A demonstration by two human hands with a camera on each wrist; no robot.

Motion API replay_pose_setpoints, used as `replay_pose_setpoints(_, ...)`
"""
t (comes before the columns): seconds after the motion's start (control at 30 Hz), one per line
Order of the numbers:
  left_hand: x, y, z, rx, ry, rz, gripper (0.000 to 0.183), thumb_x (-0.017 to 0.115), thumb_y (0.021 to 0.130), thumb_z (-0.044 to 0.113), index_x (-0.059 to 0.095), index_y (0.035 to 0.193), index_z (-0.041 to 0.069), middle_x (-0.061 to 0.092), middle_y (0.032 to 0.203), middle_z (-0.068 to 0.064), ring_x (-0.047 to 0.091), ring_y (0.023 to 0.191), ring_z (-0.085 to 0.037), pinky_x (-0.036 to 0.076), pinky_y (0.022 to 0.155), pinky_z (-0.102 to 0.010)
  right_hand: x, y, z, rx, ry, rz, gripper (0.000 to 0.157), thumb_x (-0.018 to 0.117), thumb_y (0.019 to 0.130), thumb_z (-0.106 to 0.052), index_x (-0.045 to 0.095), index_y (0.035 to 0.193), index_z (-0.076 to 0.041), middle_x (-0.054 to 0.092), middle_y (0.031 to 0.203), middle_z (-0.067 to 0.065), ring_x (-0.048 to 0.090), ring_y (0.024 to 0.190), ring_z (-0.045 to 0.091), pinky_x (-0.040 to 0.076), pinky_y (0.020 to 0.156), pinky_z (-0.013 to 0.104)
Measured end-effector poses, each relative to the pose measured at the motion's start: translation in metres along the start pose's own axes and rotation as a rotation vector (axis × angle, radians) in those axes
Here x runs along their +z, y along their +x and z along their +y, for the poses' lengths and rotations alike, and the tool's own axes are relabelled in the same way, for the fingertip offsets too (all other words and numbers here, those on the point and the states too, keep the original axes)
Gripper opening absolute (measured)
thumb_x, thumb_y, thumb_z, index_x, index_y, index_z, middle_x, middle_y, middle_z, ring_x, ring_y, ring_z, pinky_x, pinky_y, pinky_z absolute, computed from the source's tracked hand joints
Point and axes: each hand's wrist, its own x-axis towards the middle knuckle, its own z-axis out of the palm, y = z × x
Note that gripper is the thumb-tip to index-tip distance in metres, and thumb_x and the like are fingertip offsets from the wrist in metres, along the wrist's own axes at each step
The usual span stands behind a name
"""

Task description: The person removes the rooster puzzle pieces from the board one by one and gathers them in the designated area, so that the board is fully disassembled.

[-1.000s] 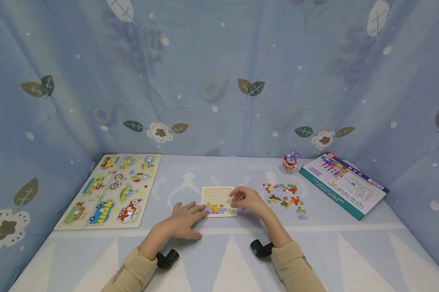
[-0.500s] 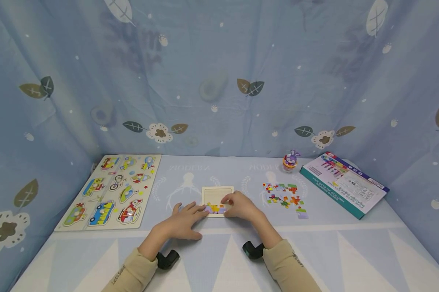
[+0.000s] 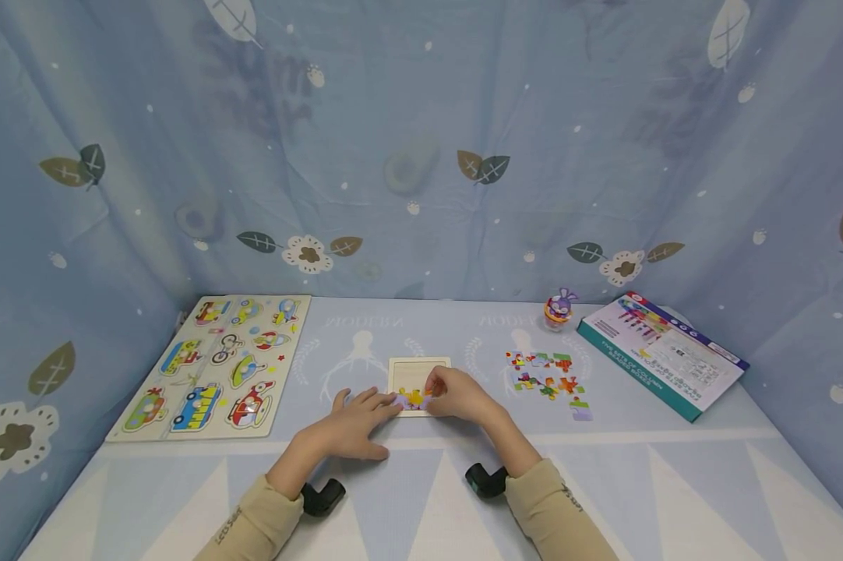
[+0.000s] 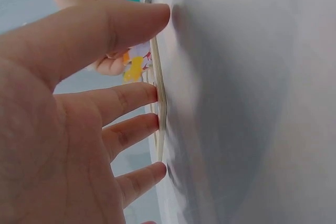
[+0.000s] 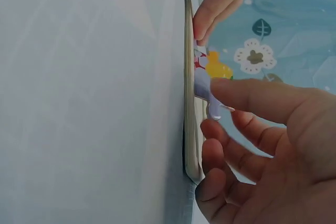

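A small wooden puzzle tray lies in the middle of the table, with joined purple and yellow jigsaw pieces along its near edge. My left hand has its fingers spread, fingertips touching the tray's left side. In the left wrist view those fingers reach the tray's rim. My right hand is over the tray's lower right part. In the right wrist view its thumb and fingers pinch a purple jigsaw piece beside the joined pieces, slightly tilted above the tray floor.
Several loose jigsaw pieces lie right of the tray. A vehicle peg puzzle board is at the left. At the back right are a teal-edged box and a small purple rabbit figure. A patterned curtain hangs behind.
My right hand has moved left from the tray's right edge to over its lower right part, bringing the jigsaw piece against the joined ones. The left hand has stayed put.
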Motion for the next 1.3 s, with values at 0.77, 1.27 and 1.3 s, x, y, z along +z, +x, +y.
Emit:
replay_pose_setpoints(0.77,-0.001,0.001,0.003,-0.008,0.014,0.007,0.066,0.068,0.080,0.032,0.044,0.138,0.012,0.028,0.149,-0.011,0.018,0.138,-0.036,0.006,0.104,-0.064,-0.029,-0.013,0.022,0.087,0.171,0.124,0.015,0.062,0.083,-0.001,0.062,0.097,-0.008,0.058,0.078,0.005,0.054,0.066,0.015,0.041,0.059,0.026)
replay_pose_setpoints(1.27,0.002,-0.001,0.003,-0.032,0.013,0.027,0.065,0.069,0.079,0.032,0.045,0.137,0.013,0.032,0.144,-0.019,0.011,0.138,-0.043,0.006,0.104,-0.063,-0.058,-0.034,0.049,0.179,0.194,0.154,0.017,0.059,0.087,-0.006,0.060,0.104,-0.006,0.058,0.082,0.008,0.058,0.068,0.019,0.045,0.061,0.029)
replay_pose_setpoints(1.3,0.002,-0.001,0.003,-0.030,0.010,0.028,0.065,0.069,0.079,0.032,0.046,0.137,0.013,0.032,0.144,-0.020,0.011,0.138,-0.043,0.006,0.104,-0.063,-0.060,-0.035,0.052,0.178,0.192,0.153,0.017,0.058,0.088,-0.007,0.059,0.104,-0.006,0.057,0.083,0.008,0.058,0.069,0.019,0.044,0.061,0.028)
